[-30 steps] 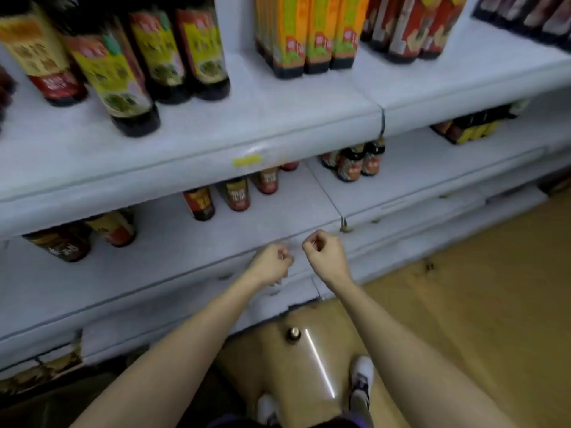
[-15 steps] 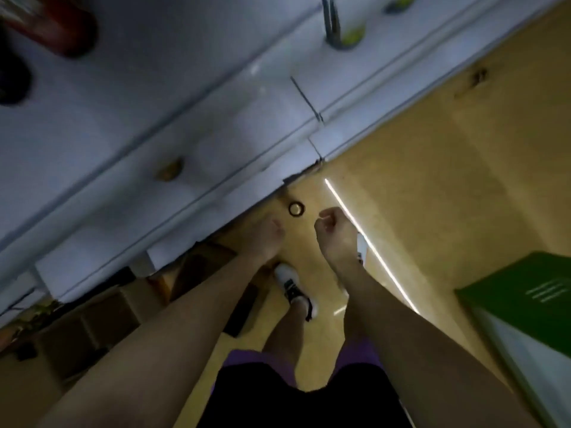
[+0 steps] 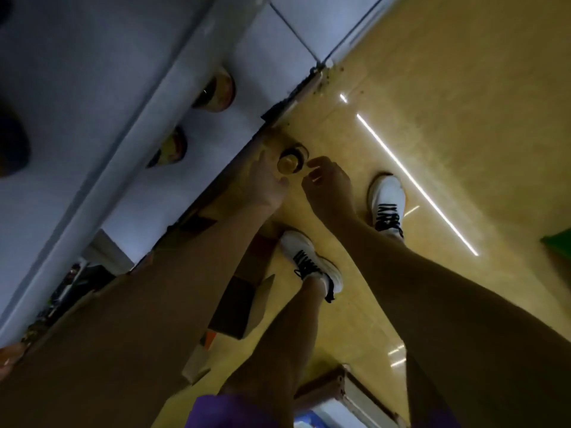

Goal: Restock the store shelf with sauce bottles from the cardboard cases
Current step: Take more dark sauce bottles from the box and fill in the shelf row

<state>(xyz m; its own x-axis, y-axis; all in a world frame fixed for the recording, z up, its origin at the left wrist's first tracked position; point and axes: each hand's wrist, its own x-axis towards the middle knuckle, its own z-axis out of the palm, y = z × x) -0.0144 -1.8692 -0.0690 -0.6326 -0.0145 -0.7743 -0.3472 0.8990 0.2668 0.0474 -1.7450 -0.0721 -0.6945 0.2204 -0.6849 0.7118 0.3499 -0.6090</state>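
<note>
Nearby, an open cardboard case (image 3: 234, 307) sits on the floor by the feet, its contents too dark to read. Farther off, the left hand (image 3: 262, 183) and right hand (image 3: 327, 183) flank a standing bottle (image 3: 289, 163), fingers loosely curled, neither gripping yet. Beyond, two bottles (image 3: 216, 91) occupy the shelf (image 3: 123, 88); restocking looks unfinished.

floor (image 3: 448, 88): glossy yellow-tan, carrying a long bright reflected light streak (image 3: 414, 180) | white shelf base (image 3: 293, 29): meets the floor along its upper-left edge | green panel (image 3: 559, 242): at the floor's right edge | lighting: dim
</note>
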